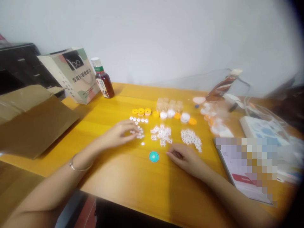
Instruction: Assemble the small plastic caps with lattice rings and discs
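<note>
Reaching over small round white pieces [140, 136], the left hand [118, 133], like the curled right hand [186, 156], has a blurred, unreadable grip.

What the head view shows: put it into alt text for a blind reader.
A person's left hand is over small white pieces on a wooden table; the right hand is near a teal disc. Beyond sit yellow and white discs.

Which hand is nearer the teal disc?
Right: the right hand is just right of the teal disc, not touching it; the left hand is farther off, beyond it to the left, at the small white pieces.
</note>
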`<state>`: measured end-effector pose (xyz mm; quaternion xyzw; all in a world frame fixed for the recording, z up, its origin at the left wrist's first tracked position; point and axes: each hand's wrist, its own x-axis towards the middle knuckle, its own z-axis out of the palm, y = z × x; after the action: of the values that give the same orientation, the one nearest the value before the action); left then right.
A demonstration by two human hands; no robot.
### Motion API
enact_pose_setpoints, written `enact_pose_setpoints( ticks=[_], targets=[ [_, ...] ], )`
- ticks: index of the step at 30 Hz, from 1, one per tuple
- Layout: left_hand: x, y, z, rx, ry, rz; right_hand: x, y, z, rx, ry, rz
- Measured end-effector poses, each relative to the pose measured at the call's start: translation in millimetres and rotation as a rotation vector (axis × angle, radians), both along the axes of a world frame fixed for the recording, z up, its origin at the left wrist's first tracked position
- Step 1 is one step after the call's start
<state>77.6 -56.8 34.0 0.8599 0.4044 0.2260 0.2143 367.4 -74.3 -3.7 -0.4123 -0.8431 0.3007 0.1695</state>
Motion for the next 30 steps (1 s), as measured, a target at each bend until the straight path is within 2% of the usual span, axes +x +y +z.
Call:
enact_pose_setpoints(
  ticks=[2, 4, 7, 11, 16, 25, 30],
  targets=[
    [-29, 16, 5.4, -0.040, 0.108, 0.157, 0, 0, 0.6, 0.001, -0.001, -0.006],
    [-54, 27, 7.4, -0.107, 0.251, 0.249, 0, 1, 0.9, 0.004, 0.004, -0.010],
    [-72, 33, 7.3, -0.216, 0.310, 0.281, -1, -1, -0.5, 0.008, 0.024, -0.024],
    [-72, 33, 6.7, -0.288, 0.330, 0.282, -12, -10, -6.7, 0.036, 0.095, -0.068],
    [-70, 36, 3.0, -0.299, 0.353, 0.268, -36, -22, -14.4, 0.209, 0.089, -0.098],
    [-66, 37, -4.8, -0.289, 0.361, 0.249, -52, -11, -14.9, 0.201, 0.067, -0.070],
    [-69, 35, 2.5, -0.323, 0.342, 0.264, -47, -12, -20.4, 0.203, 0.099, -0.090]
  ],
)
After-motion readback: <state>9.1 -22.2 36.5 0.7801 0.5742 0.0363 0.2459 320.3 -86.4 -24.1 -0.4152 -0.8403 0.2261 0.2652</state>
